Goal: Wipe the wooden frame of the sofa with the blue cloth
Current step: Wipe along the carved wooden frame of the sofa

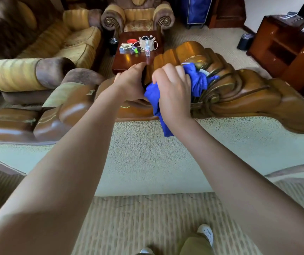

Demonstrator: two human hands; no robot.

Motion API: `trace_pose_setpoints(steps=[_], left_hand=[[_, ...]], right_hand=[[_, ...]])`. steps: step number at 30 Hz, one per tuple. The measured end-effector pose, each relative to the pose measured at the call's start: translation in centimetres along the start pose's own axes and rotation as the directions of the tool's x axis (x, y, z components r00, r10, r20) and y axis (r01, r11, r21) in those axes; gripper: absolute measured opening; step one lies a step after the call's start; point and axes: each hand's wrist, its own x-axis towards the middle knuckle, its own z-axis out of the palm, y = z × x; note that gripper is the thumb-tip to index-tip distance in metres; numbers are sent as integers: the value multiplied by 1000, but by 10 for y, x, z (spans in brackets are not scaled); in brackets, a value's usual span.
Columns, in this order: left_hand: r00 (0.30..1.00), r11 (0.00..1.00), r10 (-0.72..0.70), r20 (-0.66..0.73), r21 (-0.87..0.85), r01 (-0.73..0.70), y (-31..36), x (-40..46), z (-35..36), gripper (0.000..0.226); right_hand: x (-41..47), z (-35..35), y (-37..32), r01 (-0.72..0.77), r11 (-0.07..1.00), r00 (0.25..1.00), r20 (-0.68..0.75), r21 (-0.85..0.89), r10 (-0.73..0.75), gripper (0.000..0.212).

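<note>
I stand behind the sofa, whose carved, glossy brown wooden frame [239,92] runs across the top of its pale backrest. My right hand [173,91] grips the bunched blue cloth [199,80] against the raised carved crest at the middle of the frame. One end of the cloth hangs down below my wrist over the backrest. My left hand [131,83] grips the crest's left side, fingers curled over its edge, right beside the cloth.
Beyond the sofa stands a dark coffee table [129,59] with a bottle, a bag and small items. An armchair [138,17] sits at the back, another sofa [55,39] at left, a wooden cabinet [287,46] at right. Carpet lies under my feet.
</note>
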Motion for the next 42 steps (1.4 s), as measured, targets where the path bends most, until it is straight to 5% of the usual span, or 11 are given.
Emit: trace_pose_setpoints(steps=[5,12,19,25,35,38,42], left_hand=[[999,998,-34,-5,-57,33,2,-1,-3,97],[999,999,-32,-18,-18,31,-2,1,1,85],[999,999,52,-10,-3,-52,-12,2,5,54],[1000,996,-19,-15,-82,18,-7,-3,-2,91],[999,997,-31,-23,-72,30,-2,-3,-1,108],[999,997,-27,-25,-70,26,-2,-2,0,108],[999,998,-22,-32,-56,20,-3,-1,2,108]], right_hand=[[4,-10,19,126,992,991,43,22,-126,9],[6,-8,11,80,986,995,40,147,-87,7],[23,7,-15,101,993,994,48,-64,-98,8],[-1,-5,15,116,993,991,71,17,-116,5],[-31,-13,30,-280,914,940,-110,295,323,31],[-10,-18,32,-216,954,939,-225,208,262,24],[8,-11,18,-99,994,980,-167,46,105,12]])
